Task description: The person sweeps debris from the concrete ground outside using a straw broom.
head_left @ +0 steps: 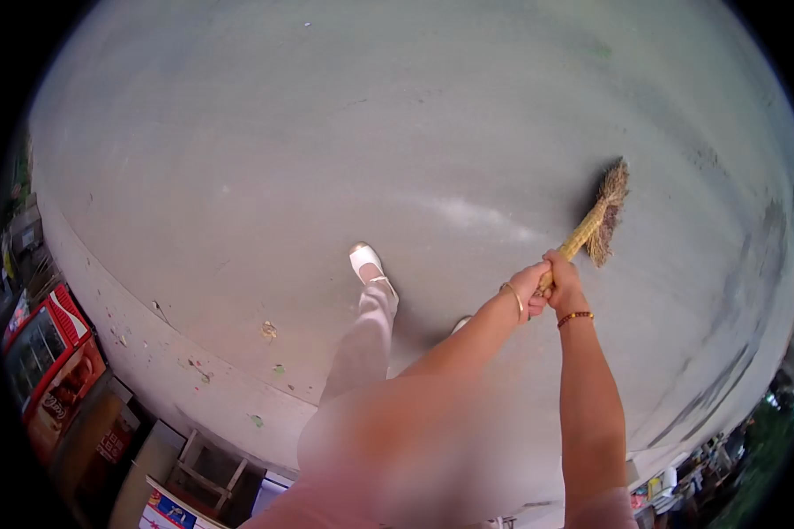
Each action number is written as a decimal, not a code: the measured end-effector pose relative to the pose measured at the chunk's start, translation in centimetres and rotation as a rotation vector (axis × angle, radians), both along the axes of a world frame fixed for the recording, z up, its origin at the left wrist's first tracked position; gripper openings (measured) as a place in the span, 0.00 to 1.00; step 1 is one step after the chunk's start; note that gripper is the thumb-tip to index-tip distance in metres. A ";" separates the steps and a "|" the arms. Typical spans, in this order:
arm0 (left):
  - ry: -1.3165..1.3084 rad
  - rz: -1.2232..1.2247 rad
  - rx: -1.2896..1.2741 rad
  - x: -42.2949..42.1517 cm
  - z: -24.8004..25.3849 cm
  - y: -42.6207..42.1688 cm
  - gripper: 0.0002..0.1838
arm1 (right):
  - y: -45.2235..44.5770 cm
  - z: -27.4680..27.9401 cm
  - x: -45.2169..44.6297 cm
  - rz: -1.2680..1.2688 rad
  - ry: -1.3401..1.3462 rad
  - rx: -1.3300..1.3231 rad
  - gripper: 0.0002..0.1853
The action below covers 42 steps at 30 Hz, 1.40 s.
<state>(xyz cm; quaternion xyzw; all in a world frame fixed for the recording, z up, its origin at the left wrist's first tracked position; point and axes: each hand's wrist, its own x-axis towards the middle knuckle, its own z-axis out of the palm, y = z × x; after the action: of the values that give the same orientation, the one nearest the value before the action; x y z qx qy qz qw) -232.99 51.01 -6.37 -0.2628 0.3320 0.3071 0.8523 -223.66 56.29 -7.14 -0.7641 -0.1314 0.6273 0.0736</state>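
Broom (591, 222), one, straw-coloured, at the right of the scene, handle slanting from the grips toward its far end, bristles over the grey floor (282, 159); left grip (528, 287), gold bangle at the wrist, closed round the handle; right grip (563, 280), beaded bracelet, closed round it too, the two touching; step in hand, by judgement: a two-handed stroke with the broom reached out to the right; a further stroke would seem to call for both grips firm and the bristles low; leaf scraps (279, 368), several, lie well apart from the broom, at the near left; white shoe (366, 263), one in full view, a second mostly hidden behind the left forearm; near middle blurred; red drinks cabinet (66, 370), near left, cut by the dark lens edge; handle's near end covered by fingers; whether the bristles touch the floor, cannot tell.
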 end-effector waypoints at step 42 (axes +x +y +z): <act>0.805 1.370 -0.471 -77.6 17.3 -11.3 0.17 | -10.8 13.0 -93.9 1.467 0.615 -0.541 0.07</act>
<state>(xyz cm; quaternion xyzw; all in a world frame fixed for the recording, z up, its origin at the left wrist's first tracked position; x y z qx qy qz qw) -310.58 39.69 10.89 -0.4483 0.4337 0.7514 0.2151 -317.57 45.51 5.83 -0.2714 -0.4142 0.7062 -0.5061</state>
